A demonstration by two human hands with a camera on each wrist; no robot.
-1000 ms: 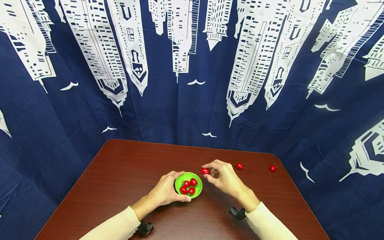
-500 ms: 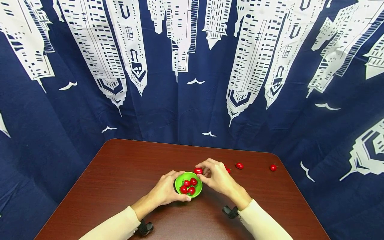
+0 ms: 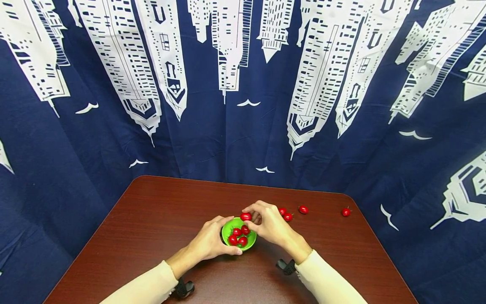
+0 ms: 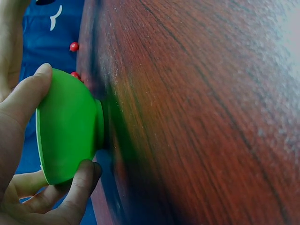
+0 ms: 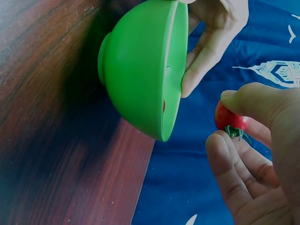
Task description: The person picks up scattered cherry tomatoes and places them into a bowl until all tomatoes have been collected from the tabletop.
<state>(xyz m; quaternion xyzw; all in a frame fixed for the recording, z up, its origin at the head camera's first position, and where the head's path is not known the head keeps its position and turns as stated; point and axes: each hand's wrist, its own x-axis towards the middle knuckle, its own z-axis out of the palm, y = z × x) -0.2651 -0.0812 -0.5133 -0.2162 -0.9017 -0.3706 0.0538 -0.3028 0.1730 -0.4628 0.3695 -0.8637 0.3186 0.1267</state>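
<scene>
From the head view, the left hand (image 3: 210,242) is cupping the green bowl (image 3: 251,244), standing upright near the bench's (image 3: 152,211) front edge. The right hand (image 3: 267,223) is pinching a tomato (image 3: 245,216) over the bowl's far rim. No writing is showing.

At the left wrist, thumb and fingers (image 4: 77,187) are curling round the bowl (image 4: 68,133).

At the right wrist, fingers (image 5: 229,164) are gripping the tomato (image 5: 228,118), stem toward the palm.

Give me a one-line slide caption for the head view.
Left hand grips green bowl of cherry tomatoes while right hand pinches another cherry tomato above its rim.
</scene>
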